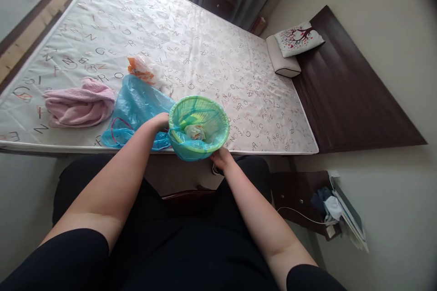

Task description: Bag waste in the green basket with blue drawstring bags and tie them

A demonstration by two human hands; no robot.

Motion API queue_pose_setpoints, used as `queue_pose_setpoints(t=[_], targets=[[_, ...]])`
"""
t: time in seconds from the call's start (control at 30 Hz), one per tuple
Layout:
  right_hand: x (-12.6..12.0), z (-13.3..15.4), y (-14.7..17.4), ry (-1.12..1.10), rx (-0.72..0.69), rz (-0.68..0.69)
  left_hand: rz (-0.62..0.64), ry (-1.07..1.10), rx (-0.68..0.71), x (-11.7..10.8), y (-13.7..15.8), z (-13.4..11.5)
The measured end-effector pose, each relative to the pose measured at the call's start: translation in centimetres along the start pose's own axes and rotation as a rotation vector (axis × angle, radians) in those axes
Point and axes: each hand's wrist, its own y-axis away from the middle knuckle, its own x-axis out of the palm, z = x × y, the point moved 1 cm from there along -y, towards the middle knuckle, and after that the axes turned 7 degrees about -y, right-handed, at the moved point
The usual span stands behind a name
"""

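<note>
A green wastebasket (223,120) lined with a thin blue-green plastic bag is held up at the mattress edge, its mouth tilted toward me. Inside lies a crumpled whitish wad (195,132). My left hand (161,122) grips the basket's left side, its fingertips partly hidden behind it. From below right, my right hand (221,158) supports the basket, with most of its fingers out of sight underneath. Just left of the basket, a large blue plastic bag (141,100) with a red drawstring lies spread on the mattress, partly behind my left forearm.
The mattress (205,54) is bare, printed with letters. A pink towel (80,102) and an orange-and-clear plastic wrapper (141,70) lie on it. A pillow (297,38) rests near the dark headboard (348,86). At the lower right, a nightstand (297,191) holds cloths and a cable.
</note>
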Motion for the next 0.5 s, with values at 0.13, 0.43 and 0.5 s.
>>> queue_pose_setpoints(t=[0.13, 0.43, 0.5], targets=[[-0.3, 1.1, 1.4, -0.095, -0.105, 0.003, -0.108, 0.066, 0.002, -1.4, 0.6, -0.7], [1.9, 5.9, 4.5, -0.220, -0.296, -0.039, -0.254, 0.469, 0.094, -3.0, 2.5, -4.4], [2.6, 6.0, 4.8, -0.145, -0.304, -0.035, -0.240, 0.522, 0.081, -3.0, 2.6, -4.8]])
